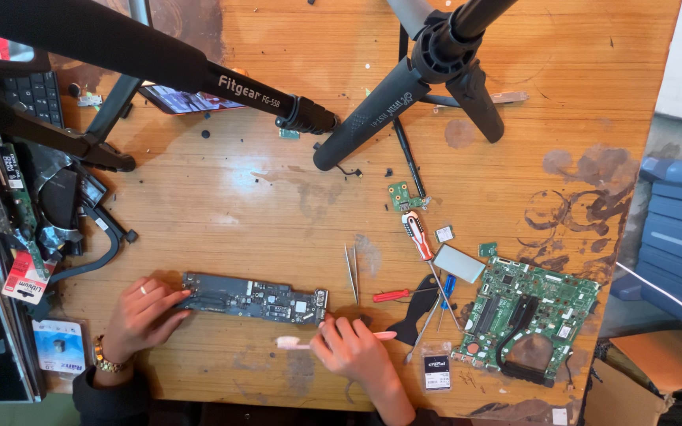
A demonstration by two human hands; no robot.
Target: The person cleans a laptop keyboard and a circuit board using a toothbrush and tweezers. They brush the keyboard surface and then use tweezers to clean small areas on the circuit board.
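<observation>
Black tripod legs [372,110], smooth and tubular, cross overhead. Below, the left hand [140,319] lies with fingers loosely spread, fingertips pressing the left end of a long, narrow dark circuit board [254,297] flat on the scuffed wooden table [278,197]. The right hand [350,347], fingers curled shut, pinches a slim pink-handled brush [297,343] just below the board's right end.
</observation>
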